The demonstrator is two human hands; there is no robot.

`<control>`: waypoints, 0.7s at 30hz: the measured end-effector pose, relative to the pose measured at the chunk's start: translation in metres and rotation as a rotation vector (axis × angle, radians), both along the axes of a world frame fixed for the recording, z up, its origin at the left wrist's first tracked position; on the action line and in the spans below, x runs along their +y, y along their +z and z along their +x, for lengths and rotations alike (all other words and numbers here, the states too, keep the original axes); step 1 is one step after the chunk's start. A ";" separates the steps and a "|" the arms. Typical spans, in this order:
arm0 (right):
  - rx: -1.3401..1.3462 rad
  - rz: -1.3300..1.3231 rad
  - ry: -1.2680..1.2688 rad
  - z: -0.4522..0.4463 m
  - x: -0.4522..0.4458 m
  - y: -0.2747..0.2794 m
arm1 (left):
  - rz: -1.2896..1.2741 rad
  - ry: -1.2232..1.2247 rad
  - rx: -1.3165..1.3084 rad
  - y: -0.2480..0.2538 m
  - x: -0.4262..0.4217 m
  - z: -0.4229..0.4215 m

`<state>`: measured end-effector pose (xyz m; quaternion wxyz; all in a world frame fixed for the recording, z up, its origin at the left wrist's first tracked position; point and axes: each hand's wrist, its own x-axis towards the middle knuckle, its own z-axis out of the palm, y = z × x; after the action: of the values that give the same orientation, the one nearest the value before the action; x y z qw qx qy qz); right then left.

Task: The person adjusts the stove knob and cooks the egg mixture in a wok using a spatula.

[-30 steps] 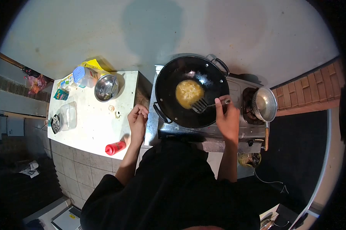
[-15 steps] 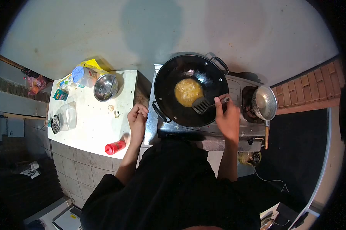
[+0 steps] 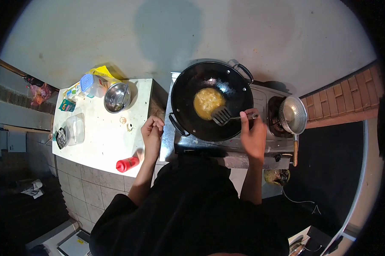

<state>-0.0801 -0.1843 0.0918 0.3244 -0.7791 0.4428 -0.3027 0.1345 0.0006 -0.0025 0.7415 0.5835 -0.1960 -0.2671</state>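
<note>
Spatula (image 3: 221, 115) head within the wok (image 3: 186, 87)
Right hand (image 3: 254, 135) fingers clamp its handle beside the wok's right rim; left hand (image 3: 152, 133) fingers curl together.

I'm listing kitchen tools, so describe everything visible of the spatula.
The spatula has a slotted grey head and slim shaft, apparently metal. The right hand grips its handle, partly hiding it. It points leftward, its head inside the black wok, at the edge of the yellow food; whether it touches the wok is unclear.

Wok (image 3: 184, 96) hides the stove top (image 3: 261, 100) under it. Right hand (image 3: 253, 135), at wok's right side, covers part of the spatula handle (image 3: 236, 117). Scraps (image 3: 123, 120) left of wok too small to ID.
</note>
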 end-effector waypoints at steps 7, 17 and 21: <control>0.080 0.025 0.025 -0.001 0.000 -0.001 | -0.019 -0.002 0.005 -0.003 -0.001 -0.001; 0.048 0.001 0.032 0.002 0.002 0.003 | -0.007 0.006 -0.008 -0.003 0.002 0.002; 0.107 0.053 0.035 0.001 0.003 -0.001 | -0.007 0.005 0.003 0.000 0.001 0.000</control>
<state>-0.0790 -0.1816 0.0908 0.3259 -0.7931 0.4535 -0.2430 0.1344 0.0013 -0.0028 0.7444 0.5809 -0.1945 -0.2656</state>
